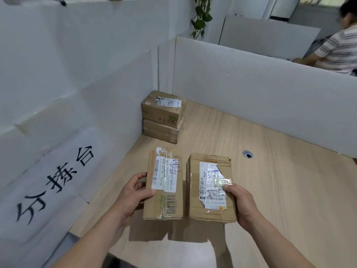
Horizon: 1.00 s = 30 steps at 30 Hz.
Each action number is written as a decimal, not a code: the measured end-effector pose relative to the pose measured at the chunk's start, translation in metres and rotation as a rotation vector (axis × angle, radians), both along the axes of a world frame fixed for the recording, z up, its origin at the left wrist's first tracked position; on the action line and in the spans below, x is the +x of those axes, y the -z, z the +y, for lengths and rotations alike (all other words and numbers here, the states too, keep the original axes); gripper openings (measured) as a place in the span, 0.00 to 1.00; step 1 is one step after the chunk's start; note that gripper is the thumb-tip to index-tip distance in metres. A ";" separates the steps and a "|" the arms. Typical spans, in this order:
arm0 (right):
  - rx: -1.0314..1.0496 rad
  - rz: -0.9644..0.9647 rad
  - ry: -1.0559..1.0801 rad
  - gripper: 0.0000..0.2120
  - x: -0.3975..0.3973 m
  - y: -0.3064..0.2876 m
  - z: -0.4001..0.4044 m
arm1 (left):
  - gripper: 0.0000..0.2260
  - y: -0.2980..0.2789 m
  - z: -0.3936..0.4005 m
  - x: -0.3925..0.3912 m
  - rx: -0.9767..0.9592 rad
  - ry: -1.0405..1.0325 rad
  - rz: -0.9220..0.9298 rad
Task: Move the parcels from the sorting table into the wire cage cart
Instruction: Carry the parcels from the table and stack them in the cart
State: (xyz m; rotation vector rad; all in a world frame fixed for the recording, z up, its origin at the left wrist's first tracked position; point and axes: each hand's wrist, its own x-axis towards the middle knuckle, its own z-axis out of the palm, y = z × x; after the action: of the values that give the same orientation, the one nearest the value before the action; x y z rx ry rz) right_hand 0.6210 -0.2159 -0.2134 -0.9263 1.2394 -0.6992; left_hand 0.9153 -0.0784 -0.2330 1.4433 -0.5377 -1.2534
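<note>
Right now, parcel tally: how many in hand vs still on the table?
Held in the left hand: 1, the flat parcel
Held in the right hand: 1, the taped parcel
Stacked in the table corner: 2, top box on lower box
Total: 4

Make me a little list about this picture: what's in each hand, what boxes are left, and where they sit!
left hand: holds the flat parcel, lifted above the table
right hand: holds the thicker parcel, also lifted
boxes left: two stacked boxes
where: far corner of the wooden table, against the white partitions
cage cart: not in view
also there: another person behind the partition
</note>
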 end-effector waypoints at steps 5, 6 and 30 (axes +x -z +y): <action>-0.012 -0.041 -0.097 0.26 0.001 -0.004 -0.012 | 0.38 -0.013 0.018 -0.011 -0.018 -0.100 -0.049; -0.006 -0.051 -0.128 0.31 0.001 -0.004 -0.014 | 0.37 -0.016 0.023 -0.014 -0.019 -0.125 -0.058; -0.014 -0.172 -0.645 0.10 0.008 -0.028 0.036 | 0.35 -0.061 0.203 -0.153 -0.036 -0.696 -0.176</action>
State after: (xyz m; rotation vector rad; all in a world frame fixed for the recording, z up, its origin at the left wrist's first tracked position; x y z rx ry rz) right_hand 0.6295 -0.1795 -0.1857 -1.1708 0.7176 -0.2638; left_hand 0.7623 0.1249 -0.1723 1.5317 -0.1379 -0.5657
